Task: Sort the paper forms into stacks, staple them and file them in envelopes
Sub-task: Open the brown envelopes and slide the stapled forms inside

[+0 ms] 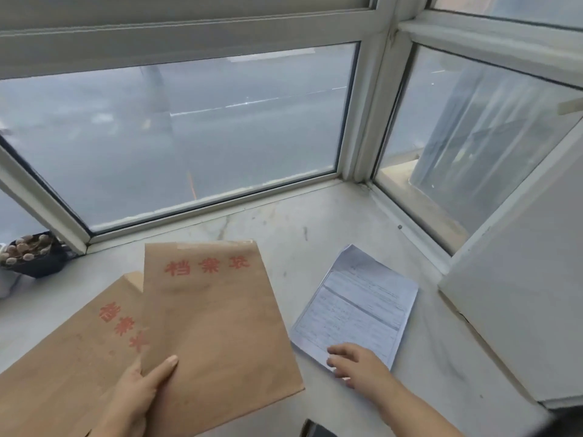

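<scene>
Pale marble desk (331,234) runs under a corner window (189,137). At lower centre of the frame my left hand (138,392) pinches the near edge of a brown envelope (214,326), thumb on top, lapping a second envelope (63,357) at lower left. To the right lies a stack of paper forms (356,304); my right hand (356,364) rests on its near corner, fingers loosely spread. At the left edge sits a dark pot (34,257).

Marble sill (315,222): envelope (63,357), forms (362,298), pot (34,260).
</scene>
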The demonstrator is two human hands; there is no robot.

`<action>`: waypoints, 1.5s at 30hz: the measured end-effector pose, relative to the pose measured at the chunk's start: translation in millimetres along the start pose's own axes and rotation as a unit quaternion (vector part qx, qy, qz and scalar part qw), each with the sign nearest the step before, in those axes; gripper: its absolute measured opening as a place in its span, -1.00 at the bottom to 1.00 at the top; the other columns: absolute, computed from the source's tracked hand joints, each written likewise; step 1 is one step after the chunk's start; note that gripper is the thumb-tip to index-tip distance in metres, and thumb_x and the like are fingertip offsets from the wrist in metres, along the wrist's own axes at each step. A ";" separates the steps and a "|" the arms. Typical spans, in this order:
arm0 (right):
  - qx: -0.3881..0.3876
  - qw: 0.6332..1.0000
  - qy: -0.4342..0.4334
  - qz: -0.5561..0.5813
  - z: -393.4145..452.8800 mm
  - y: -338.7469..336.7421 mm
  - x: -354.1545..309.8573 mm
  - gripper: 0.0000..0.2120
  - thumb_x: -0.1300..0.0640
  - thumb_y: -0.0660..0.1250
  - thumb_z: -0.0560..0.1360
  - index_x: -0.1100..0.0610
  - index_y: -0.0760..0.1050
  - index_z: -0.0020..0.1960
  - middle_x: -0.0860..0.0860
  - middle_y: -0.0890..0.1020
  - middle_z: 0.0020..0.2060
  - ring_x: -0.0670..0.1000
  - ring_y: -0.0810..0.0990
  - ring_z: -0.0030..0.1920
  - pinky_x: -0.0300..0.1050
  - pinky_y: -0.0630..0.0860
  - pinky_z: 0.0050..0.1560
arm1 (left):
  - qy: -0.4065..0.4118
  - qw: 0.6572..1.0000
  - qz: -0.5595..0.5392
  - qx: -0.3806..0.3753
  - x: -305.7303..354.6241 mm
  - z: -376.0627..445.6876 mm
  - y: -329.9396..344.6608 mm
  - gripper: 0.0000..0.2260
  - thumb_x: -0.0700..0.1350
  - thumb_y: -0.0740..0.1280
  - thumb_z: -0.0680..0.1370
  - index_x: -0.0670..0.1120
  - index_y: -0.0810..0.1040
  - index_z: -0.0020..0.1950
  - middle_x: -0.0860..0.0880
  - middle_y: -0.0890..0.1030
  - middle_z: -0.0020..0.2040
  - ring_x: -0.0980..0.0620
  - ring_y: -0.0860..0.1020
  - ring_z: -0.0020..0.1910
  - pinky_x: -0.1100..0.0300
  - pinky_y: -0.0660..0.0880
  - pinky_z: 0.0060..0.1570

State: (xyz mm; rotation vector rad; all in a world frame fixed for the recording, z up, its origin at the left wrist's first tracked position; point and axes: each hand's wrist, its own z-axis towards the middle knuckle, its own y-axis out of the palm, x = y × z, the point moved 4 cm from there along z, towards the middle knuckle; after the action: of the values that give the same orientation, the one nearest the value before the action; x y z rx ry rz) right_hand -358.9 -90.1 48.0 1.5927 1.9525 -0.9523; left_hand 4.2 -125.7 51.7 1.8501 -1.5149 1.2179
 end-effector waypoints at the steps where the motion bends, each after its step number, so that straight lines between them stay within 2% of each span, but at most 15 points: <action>1: 0.018 1.000 -0.002 -0.011 11.8 -18.8 5.1 -0.81 0.12 0.31 0.55 0.03 0.54 0.17 -0.06 0.65 0.03 -0.13 0.62 -0.05 -0.34 0.44 -0.14 | -0.017 1.000 -0.001 -0.007 3.8 7.7 13.8 -0.69 -0.33 0.37 0.50 -0.17 0.51 0.23 -0.19 0.63 0.03 -0.17 0.57 0.01 -0.02 0.48 0.10; 4: 0.058 0.997 -0.005 -0.049 45.7 -73.1 16.0 -0.88 0.14 0.33 0.56 0.01 0.54 0.08 -0.07 0.64 0.01 -0.10 0.62 -0.03 -0.31 0.44 -0.11 | -0.062 0.995 0.077 0.018 -3.8 49.0 31.0 -0.75 -0.24 0.40 0.51 -0.20 0.51 0.17 -0.19 0.63 0.02 -0.20 0.58 -0.01 -0.03 0.51 -0.01; 6: 0.084 0.994 -0.010 -0.069 64.4 -105.0 19.2 -0.89 0.16 0.35 0.54 0.00 0.53 0.04 -0.06 0.63 0.00 -0.05 0.60 0.02 -0.23 0.47 0.05 | -0.079 0.973 0.200 0.081 -33.6 88.8 22.3 -0.47 -0.03 0.52 0.40 -0.17 0.42 0.26 -0.22 0.57 0.16 -0.28 0.56 0.04 -0.18 0.52 0.05; 7: 0.102 0.992 -0.008 -0.077 72.7 -119.1 19.9 -0.90 0.16 0.36 0.53 0.00 0.53 0.02 -0.05 0.64 -0.02 -0.03 0.61 0.03 -0.18 0.47 0.08 | -0.068 0.950 0.277 0.126 -37.6 93.5 25.8 -0.37 0.04 0.51 0.35 -0.13 0.38 0.32 -0.22 0.53 0.23 -0.28 0.55 0.08 -0.21 0.50 0.09; 9: 0.143 0.988 0.005 -0.065 86.5 -144.3 21.3 -0.93 0.18 0.36 0.53 0.06 0.56 0.00 -0.02 0.65 -0.06 0.02 0.62 0.02 -0.12 0.48 0.08 | 0.013 0.937 0.319 0.143 -23.9 68.5 68.0 -0.52 -0.09 0.45 0.43 -0.11 0.41 0.32 -0.16 0.54 0.21 -0.18 0.53 0.08 -0.07 0.46 0.14; 11: 0.173 0.984 0.046 -0.011 97.2 -162.8 31.7 -0.89 0.16 0.35 0.50 0.17 0.59 -0.02 0.01 0.66 -0.13 0.06 0.62 -0.05 -0.01 0.52 0.07 | 0.136 0.934 0.321 0.080 21.6 4.0 143.5 -0.70 -0.25 0.38 0.49 -0.14 0.53 0.22 -0.06 0.59 0.13 -0.02 0.52 0.04 0.13 0.40 0.10; 13: 0.192 0.976 0.086 0.048 106.7 -173.8 50.0 -0.76 0.09 0.36 0.42 0.25 0.60 -0.04 0.03 0.66 -0.25 0.07 0.59 -0.18 0.08 0.53 -0.01 | 0.220 0.904 0.366 -0.041 26.7 -23.0 205.5 -0.69 -0.26 0.34 0.53 -0.07 0.53 0.27 0.10 0.53 0.18 0.13 0.46 0.11 0.34 0.29 0.11; 16: 0.204 0.957 0.140 0.151 100.2 -170.8 52.2 -0.81 0.17 0.38 0.47 0.25 0.58 0.03 0.12 0.66 -0.15 0.11 0.60 -0.09 0.07 0.53 0.07 | 0.235 0.851 0.435 -0.178 4.7 -18.5 281.0 -0.56 -0.09 0.28 0.60 -0.03 0.32 0.47 0.12 0.33 0.41 0.18 0.28 0.38 0.34 0.14 0.39; 19: 0.160 0.938 0.191 0.239 96.5 -159.8 50.7 -0.87 0.24 0.33 0.54 0.24 0.50 0.07 0.18 0.59 -0.04 0.13 0.54 0.03 0.00 0.42 0.15 | 0.185 0.815 0.528 -0.148 2.0 13.4 320.7 -0.40 0.04 0.26 0.60 -0.12 0.10 0.55 -0.04 0.15 0.53 0.01 0.13 0.50 0.23 0.04 0.44; 25: 0.167 0.919 0.210 0.289 115.6 -154.8 62.7 -0.89 0.26 0.36 0.53 0.28 0.53 0.02 0.14 0.62 -0.21 0.08 0.59 -0.19 -0.02 0.45 0.02 | 0.011 0.837 0.536 -0.105 2.3 68.1 335.9 -0.40 0.11 0.50 0.40 -0.13 0.36 0.29 -0.08 0.45 0.26 -0.10 0.46 0.23 0.10 0.44 0.14; 29: 0.185 0.915 0.208 0.292 122.8 -151.1 65.1 -0.94 0.31 0.37 0.50 0.30 0.57 -0.04 0.17 0.65 -0.16 0.09 0.60 -0.21 -0.11 0.47 -0.19 | -0.003 0.791 0.598 -0.129 1.3 75.9 343.1 -0.51 0.14 0.47 0.40 -0.08 0.44 0.19 -0.08 0.42 0.22 -0.10 0.45 0.19 0.05 0.46 0.17; 33: 0.183 0.920 0.181 0.297 123.7 -145.4 60.8 -0.94 0.30 0.38 0.50 0.21 0.56 -0.15 0.16 0.67 -0.20 0.11 0.62 -0.16 0.02 0.53 -0.03 | 0.055 0.834 0.527 -0.153 0.9 74.0 341.3 -0.81 -0.08 0.35 0.48 -0.01 0.32 -0.10 -0.03 0.40 0.00 -0.02 0.42 -0.08 0.17 0.38 -0.15; 36: 0.154 0.903 0.179 0.359 120.0 -144.0 55.5 -0.92 0.29 0.38 0.51 0.25 0.57 0.00 0.23 0.68 -0.06 0.15 0.65 -0.07 0.10 0.59 0.05 | 0.100 0.876 0.421 -0.214 -0.9 64.7 344.1 -0.82 -0.19 0.28 0.52 -0.01 0.29 -0.16 0.01 0.42 -0.23 0.03 0.35 -0.28 0.16 0.31 -0.27; 39: 0.115 0.879 0.181 0.426 114.2 -146.5 51.9 -0.83 0.29 0.36 0.52 0.27 0.55 0.11 0.22 0.67 -0.04 0.20 0.63 -0.05 0.07 0.56 -0.09 | 0.135 0.884 0.376 -0.242 5.2 52.5 351.6 -0.81 -0.20 0.28 0.53 0.01 0.30 -0.16 0.00 0.41 -0.22 0.02 0.34 -0.26 0.16 0.33 -0.25; 45: 0.037 0.891 0.061 0.448 90.9 -166.6 20.5 -0.76 0.19 0.26 0.56 0.15 0.53 0.20 0.21 0.68 0.04 0.25 0.60 0.12 0.22 0.50 0.13 | 0.193 0.929 0.219 -0.226 58.6 16.5 353.7 -0.81 -0.21 0.34 0.49 0.00 0.35 -0.18 0.03 0.44 -0.19 0.06 0.38 -0.27 0.38 0.32 -0.34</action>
State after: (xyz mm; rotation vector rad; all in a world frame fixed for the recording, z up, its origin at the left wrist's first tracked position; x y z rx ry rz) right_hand -532.7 -160.3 11.6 2.2955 0.9939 -0.5303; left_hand -322.0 -273.6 28.7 0.9393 -1.8302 1.1940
